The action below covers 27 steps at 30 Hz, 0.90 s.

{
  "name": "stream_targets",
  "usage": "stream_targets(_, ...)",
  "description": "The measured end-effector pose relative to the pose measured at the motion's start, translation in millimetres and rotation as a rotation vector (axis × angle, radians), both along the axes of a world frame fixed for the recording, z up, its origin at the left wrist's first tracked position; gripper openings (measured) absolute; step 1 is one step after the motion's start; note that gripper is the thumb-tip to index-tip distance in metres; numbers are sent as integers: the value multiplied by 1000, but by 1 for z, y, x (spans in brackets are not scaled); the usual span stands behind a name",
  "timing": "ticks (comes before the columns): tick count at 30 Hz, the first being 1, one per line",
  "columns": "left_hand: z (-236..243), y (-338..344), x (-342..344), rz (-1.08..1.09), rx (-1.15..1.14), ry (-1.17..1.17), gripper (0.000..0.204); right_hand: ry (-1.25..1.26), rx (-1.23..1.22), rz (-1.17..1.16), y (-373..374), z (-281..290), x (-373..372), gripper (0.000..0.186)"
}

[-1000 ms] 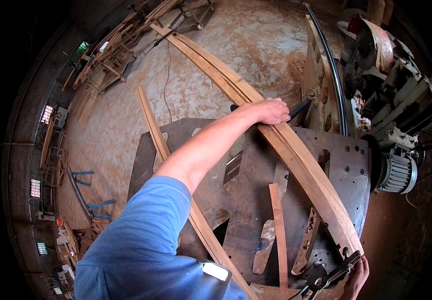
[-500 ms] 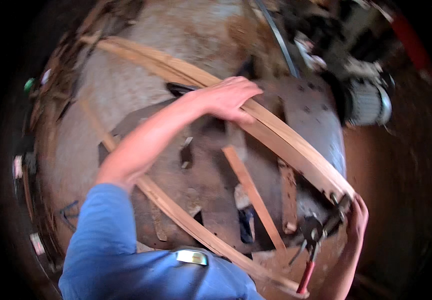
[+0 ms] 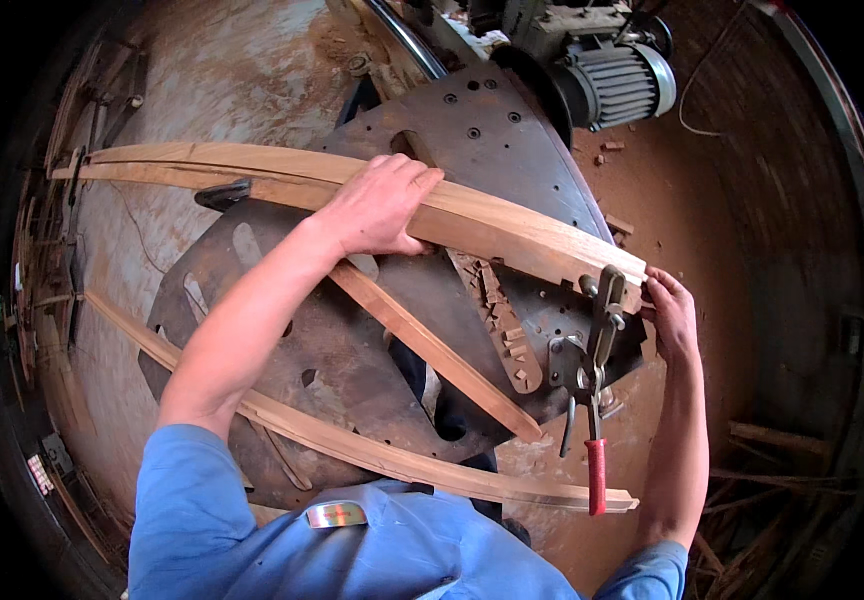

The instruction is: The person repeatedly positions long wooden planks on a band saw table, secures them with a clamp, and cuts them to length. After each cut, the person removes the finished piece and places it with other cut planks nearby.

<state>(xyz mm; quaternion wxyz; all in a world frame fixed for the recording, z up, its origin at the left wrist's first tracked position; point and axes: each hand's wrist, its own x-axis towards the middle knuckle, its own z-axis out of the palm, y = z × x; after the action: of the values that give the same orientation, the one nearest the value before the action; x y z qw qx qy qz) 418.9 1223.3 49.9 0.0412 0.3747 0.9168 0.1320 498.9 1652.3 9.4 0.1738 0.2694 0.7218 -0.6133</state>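
Note:
A long, slightly curved wooden piece (image 3: 522, 235), with a seam along it, lies across a dark metal plate table (image 3: 332, 350). Over its middle my left hand (image 3: 377, 205) is wrapped, fingers on top and thumb on the near side. My right hand (image 3: 672, 310) has its fingertips and thumb closed on the right end of the same piece. Beside that end stands a metal toggle clamp (image 3: 607, 315) with a red handle (image 3: 597, 475) pointing toward me; neither hand is on the handle. Part of the wooden piece is hidden under my left hand.
Another long curved wooden strip (image 3: 372, 455) runs along the near side, below my left forearm. A shorter wooden strip (image 3: 432, 345) lies aslant between them. Wood chips fill a table slot (image 3: 502, 330). An electric motor (image 3: 617, 88) stands at the far right; scrap wood (image 3: 777, 480) lies at right.
The view has turned and steadied, so the wooden piece now appears flatter and more of its left end shows. Both hands stay on the wood, and the clamp remains beside its right end.

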Motion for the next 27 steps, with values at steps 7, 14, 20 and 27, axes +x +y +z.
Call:
stream_targets(7,-1,1,-1,-24,8,29,79,25,23,21,-2,4,1,28)
stream_targets(14,1,7,-1,-4,-41,13,81,80,-7,41,2,-4,2,25)
stream_targets(20,5,12,-1,-15,-93,42,79,173,-20,-77,13,-1,15,32)
stream_targets(27,6,16,1,-37,-61,94,80,197,-26,-333,19,29,115,32)
